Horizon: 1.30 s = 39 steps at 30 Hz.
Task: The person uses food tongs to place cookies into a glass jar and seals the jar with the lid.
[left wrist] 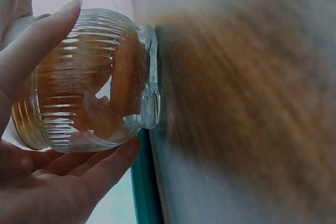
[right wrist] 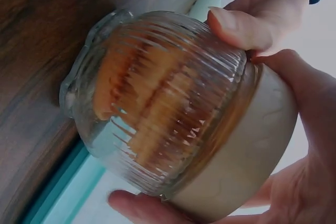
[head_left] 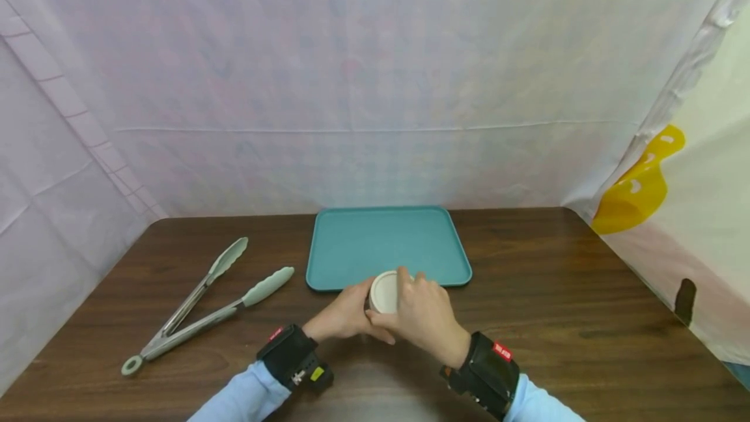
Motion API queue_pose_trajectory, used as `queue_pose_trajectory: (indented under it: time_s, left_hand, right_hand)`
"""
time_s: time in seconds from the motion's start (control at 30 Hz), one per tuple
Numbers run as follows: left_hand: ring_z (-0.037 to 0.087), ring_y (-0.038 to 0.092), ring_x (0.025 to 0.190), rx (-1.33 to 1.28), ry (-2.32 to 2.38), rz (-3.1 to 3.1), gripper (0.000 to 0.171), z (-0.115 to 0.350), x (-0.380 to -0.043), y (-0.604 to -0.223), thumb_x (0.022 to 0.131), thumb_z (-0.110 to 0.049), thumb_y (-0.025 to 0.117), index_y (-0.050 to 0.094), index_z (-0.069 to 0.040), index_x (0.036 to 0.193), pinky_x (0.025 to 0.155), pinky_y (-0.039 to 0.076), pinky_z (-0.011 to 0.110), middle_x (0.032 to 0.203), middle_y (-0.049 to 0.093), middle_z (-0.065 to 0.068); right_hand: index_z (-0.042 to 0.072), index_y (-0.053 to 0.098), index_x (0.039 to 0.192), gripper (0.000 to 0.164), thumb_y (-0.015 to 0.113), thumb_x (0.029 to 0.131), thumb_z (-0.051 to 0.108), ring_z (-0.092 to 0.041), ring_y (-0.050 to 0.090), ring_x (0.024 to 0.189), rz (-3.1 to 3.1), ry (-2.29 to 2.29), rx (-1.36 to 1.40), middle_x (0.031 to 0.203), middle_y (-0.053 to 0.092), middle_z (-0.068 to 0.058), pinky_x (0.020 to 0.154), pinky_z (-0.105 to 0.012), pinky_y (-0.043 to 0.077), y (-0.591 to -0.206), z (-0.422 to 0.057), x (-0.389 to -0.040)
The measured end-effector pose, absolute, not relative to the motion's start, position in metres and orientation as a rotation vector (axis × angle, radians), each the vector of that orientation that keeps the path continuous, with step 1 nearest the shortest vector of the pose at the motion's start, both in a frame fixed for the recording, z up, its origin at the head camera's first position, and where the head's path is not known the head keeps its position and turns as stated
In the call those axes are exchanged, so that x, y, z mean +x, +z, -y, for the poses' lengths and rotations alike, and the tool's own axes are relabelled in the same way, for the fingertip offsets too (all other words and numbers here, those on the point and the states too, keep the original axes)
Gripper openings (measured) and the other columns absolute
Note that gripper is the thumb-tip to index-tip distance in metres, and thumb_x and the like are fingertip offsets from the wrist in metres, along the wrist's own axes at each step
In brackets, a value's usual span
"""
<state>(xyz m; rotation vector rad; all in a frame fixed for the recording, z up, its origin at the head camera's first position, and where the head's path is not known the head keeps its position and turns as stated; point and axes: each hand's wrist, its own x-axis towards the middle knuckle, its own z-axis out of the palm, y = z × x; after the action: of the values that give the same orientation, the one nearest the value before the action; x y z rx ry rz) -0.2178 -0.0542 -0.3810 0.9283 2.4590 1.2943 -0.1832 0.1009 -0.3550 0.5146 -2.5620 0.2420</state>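
Note:
A ribbed clear glass jar with orange-brown pieces inside stands at the tray's near edge, its scalloped base down at the table. On top is an off-white lid. My left hand grips the jar's body, thumb on one side and fingers on the other, as the left wrist view shows. Curled round the lid from above is my right hand; its thumb and fingers lie along the lid's rim. In the head view the hands hide most of the glass.
Behind the jar lies a teal tray on the dark wooden table. Pale green and metal tongs rest spread apart at the left. White cloth hangs at the back and sides, with a yellow shape at the right.

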Motion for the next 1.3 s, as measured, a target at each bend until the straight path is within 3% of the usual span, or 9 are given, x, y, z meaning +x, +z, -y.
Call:
queue_pose_trajectory:
  time_s: [0.2,0.3,0.4,0.53,0.77,1.0,1.3]
  left_hand:
    - [0.025,0.047,0.113,0.936,1.286,-2.43,0.092,0.056,-0.218,-0.381,0.063,-0.026,0.081,0.029,-0.007,0.138,0.093,0.039,0.041,0.13,0.045,0.01]
    - [0.026,0.048,0.113,0.949,1.264,-2.446,0.094,0.056,-0.219,-0.381,0.063,-0.026,0.081,0.028,-0.005,0.138,0.092,0.039,0.042,0.13,0.045,0.012]
    - [0.027,0.048,0.112,0.942,1.257,-2.455,0.096,0.055,-0.219,-0.38,0.061,-0.026,0.082,0.027,-0.003,0.137,0.092,0.039,0.042,0.129,0.045,0.014]
    - [0.027,0.047,0.113,0.939,1.266,-2.46,0.097,0.055,-0.22,-0.381,0.06,-0.026,0.083,0.028,-0.003,0.137,0.092,0.038,0.044,0.128,0.046,0.013]
    - [0.027,0.045,0.116,0.94,1.29,-2.436,0.097,0.055,-0.219,-0.382,0.06,-0.026,0.083,0.028,-0.005,0.138,0.094,0.036,0.044,0.131,0.044,0.012]
    - [0.026,0.046,0.114,0.945,1.293,-2.457,0.097,0.054,-0.219,-0.384,0.059,-0.027,0.083,0.029,-0.006,0.137,0.092,0.038,0.043,0.129,0.046,0.012]
    - [0.025,0.05,0.109,0.903,1.273,-2.499,0.093,0.054,-0.217,-0.383,0.057,-0.026,0.084,0.035,-0.005,0.133,0.09,0.04,0.04,0.123,0.05,0.011]
  right_hand:
    - [-0.005,0.053,0.11,0.084,0.064,0.064,0.064,-0.026,0.058,0.055,2.739,0.33,0.553,0.078,0.059,-0.019,0.04,-0.031,0.046,-0.346,-0.105,-0.183]
    - [-0.003,0.04,0.128,0.095,0.068,0.063,0.061,-0.029,0.059,0.075,2.941,0.52,0.675,0.104,0.054,-0.025,0.053,-0.032,0.049,-0.336,-0.114,-0.188]
    - [0.003,0.023,0.14,0.103,0.074,0.064,0.05,-0.032,0.051,0.102,3.063,0.767,0.91,0.132,0.034,-0.026,0.071,-0.035,0.048,-0.327,-0.127,-0.198]
    - [0.006,0.017,0.142,0.101,0.078,0.066,0.034,-0.034,0.034,0.121,3.036,1.008,1.242,0.143,0.018,-0.02,0.086,-0.04,0.042,-0.323,-0.142,-0.213]
    - [0.001,0.031,0.136,0.089,0.077,0.066,0.031,-0.024,0.046,0.11,2.933,0.977,1.363,0.129,0.043,-0.01,0.084,-0.032,0.044,-0.335,-0.148,-0.223]
    - [0.0,0.046,0.125,0.08,0.076,0.063,0.04,-0.019,0.057,0.094,2.84,0.79,1.138,0.114,0.057,-0.009,0.071,-0.027,0.048,-0.342,-0.141,-0.212]
    - [-0.001,0.056,0.1,0.07,0.073,0.059,0.053,-0.016,0.059,0.063,2.613,0.428,0.826,0.078,0.062,-0.008,0.049,-0.022,0.045,-0.351,-0.124,-0.192]
